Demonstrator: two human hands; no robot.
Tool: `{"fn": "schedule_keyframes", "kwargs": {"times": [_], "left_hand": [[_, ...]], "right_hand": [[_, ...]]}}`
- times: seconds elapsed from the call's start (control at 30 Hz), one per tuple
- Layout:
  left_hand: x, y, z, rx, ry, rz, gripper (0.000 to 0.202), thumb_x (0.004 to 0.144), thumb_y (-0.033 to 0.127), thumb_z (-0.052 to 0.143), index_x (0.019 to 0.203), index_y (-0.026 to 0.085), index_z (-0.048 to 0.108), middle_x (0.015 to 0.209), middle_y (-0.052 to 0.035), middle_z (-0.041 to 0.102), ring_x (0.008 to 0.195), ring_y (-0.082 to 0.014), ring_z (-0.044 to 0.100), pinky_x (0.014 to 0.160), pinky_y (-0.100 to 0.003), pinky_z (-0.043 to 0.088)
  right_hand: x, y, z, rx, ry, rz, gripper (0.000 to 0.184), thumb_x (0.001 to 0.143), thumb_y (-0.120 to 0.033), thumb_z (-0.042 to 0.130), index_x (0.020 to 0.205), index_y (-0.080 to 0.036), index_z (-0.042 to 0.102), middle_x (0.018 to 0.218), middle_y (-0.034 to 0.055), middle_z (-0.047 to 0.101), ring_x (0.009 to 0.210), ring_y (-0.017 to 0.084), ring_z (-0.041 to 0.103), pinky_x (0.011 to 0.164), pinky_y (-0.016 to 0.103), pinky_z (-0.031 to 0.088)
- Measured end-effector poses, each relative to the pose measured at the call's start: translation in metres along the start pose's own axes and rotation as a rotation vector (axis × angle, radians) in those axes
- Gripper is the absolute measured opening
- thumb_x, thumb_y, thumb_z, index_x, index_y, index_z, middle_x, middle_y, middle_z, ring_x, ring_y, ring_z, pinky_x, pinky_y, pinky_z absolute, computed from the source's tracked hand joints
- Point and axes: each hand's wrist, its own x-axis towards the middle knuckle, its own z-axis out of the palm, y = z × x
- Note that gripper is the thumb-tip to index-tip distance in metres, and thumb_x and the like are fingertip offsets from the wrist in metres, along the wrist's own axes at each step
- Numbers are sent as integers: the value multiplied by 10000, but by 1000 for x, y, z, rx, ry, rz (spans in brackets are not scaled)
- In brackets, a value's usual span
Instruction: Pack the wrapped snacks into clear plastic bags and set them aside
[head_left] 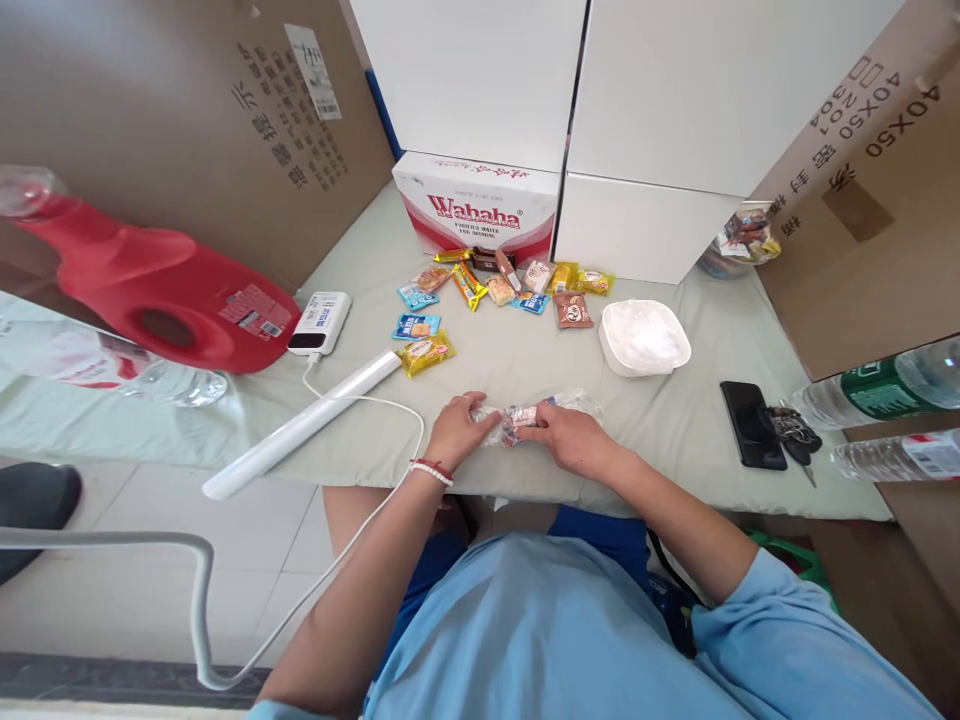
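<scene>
We read "Wahaha" with ® in red on the white-and-red box, "PURIFIED WATER FOR DRINKING" just under it. Left carton: 温馨提示 as a sideways heading; we can't resolve its smaller lines. Right carton: "40X50" twice, "201" and "304" near two printed squares, 密封桶, plus 汤, all running at a slant for us.

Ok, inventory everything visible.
Packet: 1, clear, front
Snacks: over ten, mixed, centre
Tub: 1, white, centre right
Carton: 1, white-red, back
Cabinet: 1, white, back
Container: 1, clear, back right
Phone: 1, black, right
Keys: several, dark, right
Bottles: 3, clear, both sides
Jug: 1, red, left
Device: 1, white, left
Tube: 1, white, left
Cable: 1, white, left
Boxes: 2+, brown, sides
Tablecloth: 1, green, tabletop
Shirt: 1, blue, worn
Hands: 2, bare, on packet
</scene>
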Motion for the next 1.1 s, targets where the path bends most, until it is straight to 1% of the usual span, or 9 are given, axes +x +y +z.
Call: {"fn": "schedule_keyframes", "kwargs": {"times": [0.1, 0.2, 0.33, 0.53, 0.6, 0.77, 0.83, 1.0, 1.1], "left_hand": [[-17, 2, -6, -54, -76, -8, 300, 688, 378, 727, 928, 224, 631, 685, 34, 653, 638, -189, 628, 643, -306, 486], [-33, 12, -5, -297, -72, -24, 204, 713, 379, 694, 809, 222, 606, 645, 45, 634, 600, -162, 628, 624, -291, 496], [-39, 36, 19, -457, -135, 0, 226, 790, 347, 632, 935, 186, 699, 772, -22, 748, 750, -200, 721, 759, -343, 577], [-39, 49, 50, -32, -86, 344, 329, 875, 143, 494, 1027, 197, 782, 1213, -78, 769, 1153, -227, 697, 1087, -421, 514], [-43, 48, 52, 142, -72, 444, 364, 879, 108, 497, 1097, 195, 775, 1279, -86, 745, 1217, -247, 665, 1128, -461, 477], [-53, 47, 54, 446, -53, 496, 370, 926, 140, 507, 1190, 229, 750, 1358, -75, 709, 1196, -301, 629, 991, -497, 508], [-55, 48, 55, 509, -42, 517, 365, 926, 149, 518, 1196, 237, 748, 1371, -66, 703, 1193, -317, 605, 946, -488, 498], [-59, 52, 55, 564, -20, 548, 356, 937, 161, 516, 1197, 244, 743, 1373, -65, 701, 1099, -332, 583, 851, -490, 452], [-61, 51, 55, 553, 21, 555, 361, 934, 153, 525, 1207, 264, 735, 1367, -54, 706, 1149, -337, 566, 896, -506, 412]], "right_hand": [[1, -2, -3, 5, -4, 11, 412, 1052, -254, 458, 1371, -435, 646, 1164, 52, 606, 865, 192, 548, 635, 261, 293], [2, -4, -3, 21, -12, 2, 403, 1041, -239, 463, 1342, -412, 667, 1147, 52, 604, 856, 190, 544, 628, 260, 299], [4, -3, -1, 62, 22, -33, 334, 1048, -248, 442, 1245, -277, 711, 1115, 80, 611, 906, 197, 548, 699, 258, 374], [-15, 11, -6, 74, 70, -128, 399, 963, -119, 499, 1309, -222, 669, 1243, 103, 631, 1075, 228, 560, 901, 322, 443], [-31, 20, -9, 19, 68, -25, 425, 964, -118, 497, 1336, -242, 661, 1220, 104, 659, 1075, 238, 584, 895, 330, 442], [-67, 56, -20, -97, -38, 465, 323, 979, -153, 466, 1090, -238, 757, 1031, 110, 722, 929, 258, 657, 755, 331, 443], [-68, 66, -27, -76, 45, 583, 322, 992, -193, 459, 1121, -251, 748, 1060, 108, 733, 951, 273, 658, 753, 341, 453], [-30, 61, -34, -17, 435, 554, 510, 1051, -477, 415, 1426, -175, 583, 1327, 167, 642, 1212, 334, 540, 971, 412, 449], [-5, 52, -24, -1, 267, 596, 678, 969, -567, 569, 1474, -120, 506, 1315, 210, 630, 1220, 371, 517, 961, 436, 450]]}}
